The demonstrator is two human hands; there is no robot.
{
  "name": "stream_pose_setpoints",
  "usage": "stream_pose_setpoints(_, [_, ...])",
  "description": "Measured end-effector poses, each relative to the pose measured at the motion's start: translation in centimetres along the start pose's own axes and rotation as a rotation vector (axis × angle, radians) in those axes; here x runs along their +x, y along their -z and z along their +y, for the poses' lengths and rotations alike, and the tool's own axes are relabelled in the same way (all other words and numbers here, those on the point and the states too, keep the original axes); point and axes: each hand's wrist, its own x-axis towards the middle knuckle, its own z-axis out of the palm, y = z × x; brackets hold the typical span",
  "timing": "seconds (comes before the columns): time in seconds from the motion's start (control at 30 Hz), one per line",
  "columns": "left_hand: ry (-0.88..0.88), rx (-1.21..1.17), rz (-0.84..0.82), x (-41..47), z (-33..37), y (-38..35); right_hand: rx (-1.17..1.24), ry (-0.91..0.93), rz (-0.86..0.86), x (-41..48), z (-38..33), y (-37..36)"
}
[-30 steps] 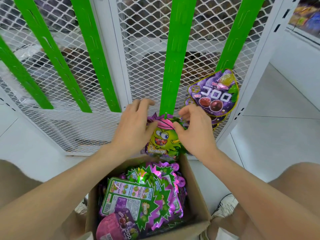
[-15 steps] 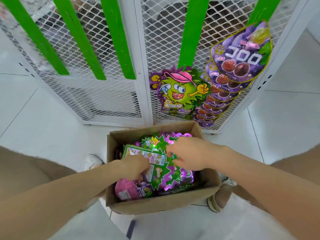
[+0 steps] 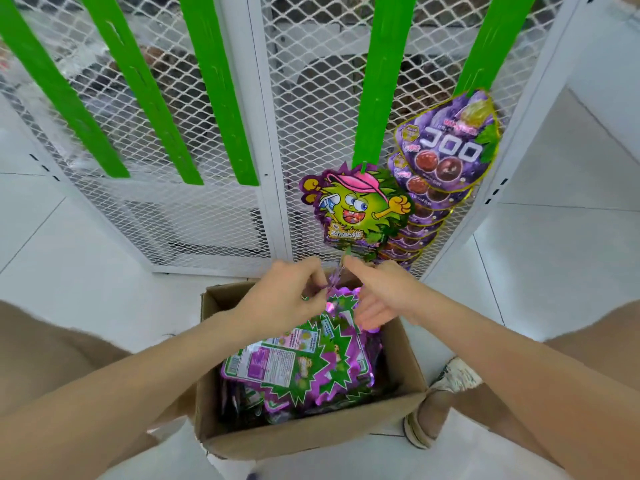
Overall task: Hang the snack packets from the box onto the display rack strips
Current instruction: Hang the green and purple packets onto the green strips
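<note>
Snack packets (image 3: 301,365), heaped in cardboard box (image 3: 304,439)

Packets (image 3: 301,368) in box (image 3: 311,434) — before rack (image 3: 266,140)

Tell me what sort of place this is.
Probably a shop, or a mock-up of one: a white mesh display rack with green hanging strips, snack packets hung on two of them, and a cardboard box of more packets on the tiled floor.

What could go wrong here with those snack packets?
The hanging cartoon packet sits at the very tip of its green strip, just above the left hand and right hand; a bump could knock it off. The packets in the box lie loosely stacked, so lifting one might drag others out.
</note>
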Motion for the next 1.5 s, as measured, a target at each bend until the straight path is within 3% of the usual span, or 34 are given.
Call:
stream_pose_setpoints(0.07, [-0.085,0.102,0.01,-0.3,1.4,-0.6,0.335,0.029,-0.131,-0.9,-0.5,0.7])
stream_pose_setpoints(0.13, [-0.18,0.199,0.052,-0.3,2.4,-0.8,0.384,0.152,-0.19,-1.3,-0.5,1.1])
stream_pose_setpoints(0.23, [-0.257,0.165,0.076,0.0,3.1,-0.4,0.106,0.355,-0.048,-1.1,-0.1,1.7])
stream_pose_setpoints(0.3, [-0.28,0.124,0.211,0.4,3.3,0.0,-0.077,0.448,0.057,-1.0,0.3,2.7])
stream_pose_setpoints(0.43, [-0.276,0.093,0.496,2.3,4.5,1.7,-0.135,0.564,0.129,-2.7,-0.9,5.2])
stream_pose_setpoints(0.67, [-0.175,-0.287,0.225,6.3,8.6,4.5,-0.078,0.762,0.239,-5.8,-4.5,7.8])
stream_pose_setpoints(0.73, [-0.122,-0.433,0.29,7.4,9.6,4.8,0.056,0.776,0.331,-6.7,-5.2,8.7])
stream_pose_setpoints(0.83, [-0.029,-0.528,0.48,8.4,11.0,5.1,0.386,0.726,0.305,-7.0,-5.5,10.1])
stream_pose_setpoints(0.93, [0.034,-0.574,0.506,9.7,12.4,5.4,0.614,0.699,0.376,-7.0,-6.1,11.4])
stream_pose_setpoints(1.07, [-0.02,-0.337,0.408,13.2,14.8,7.0,0.487,0.836,0.574,-6.6,-8.3,13.9])
stream_pose_setpoints(1.2, [-0.163,-0.168,0.424,16.6,19.1,8.6,0.236,0.969,0.85,-5.6,-10.7,17.4])
stream_pose_setpoints(1.5, [-0.076,-0.422,0.459,21.0,21.9,8.5,0.235,1.011,0.985,-3.4,-13.6,19.3])
